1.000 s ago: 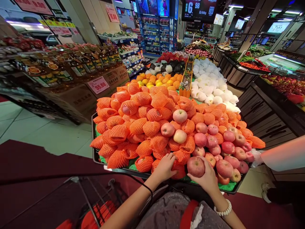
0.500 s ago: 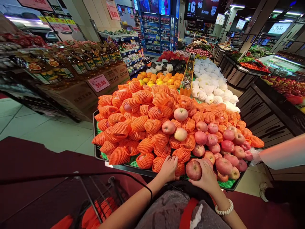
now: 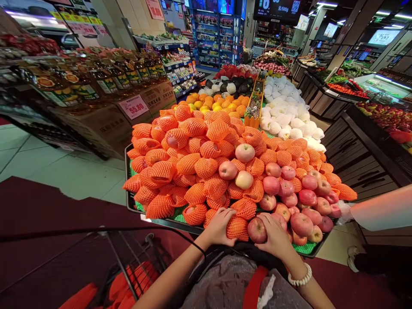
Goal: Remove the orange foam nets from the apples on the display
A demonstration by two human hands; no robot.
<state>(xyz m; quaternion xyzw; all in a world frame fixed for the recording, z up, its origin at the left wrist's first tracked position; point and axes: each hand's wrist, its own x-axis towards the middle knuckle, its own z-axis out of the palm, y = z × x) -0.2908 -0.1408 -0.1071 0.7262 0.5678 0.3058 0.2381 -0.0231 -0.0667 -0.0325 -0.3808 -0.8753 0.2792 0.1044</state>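
Note:
My left hand curves around an orange foam fruit net at the front edge of the display, thumb below and fingers above. Whether fruit fills this net I cannot tell. Close beside it, my right hand grips a bare red apple, whose left side is near the net's open end or touching it. Many more orange foam nets are heaped to the left and behind. Bare apples lie piled on the right, next to my right hand.
A black-rimmed tray with green matting holds the fruit. A wire cart with orange nets stands at lower left. White-netted fruit lies farther back. Oil bottles stand on boxes at left. A pale sleeve-like shape enters from the right.
My left hand has opened out and closed around the orange foam net, which now shows more fully between the hands. My right hand has brought the apple slightly left, towards the net.

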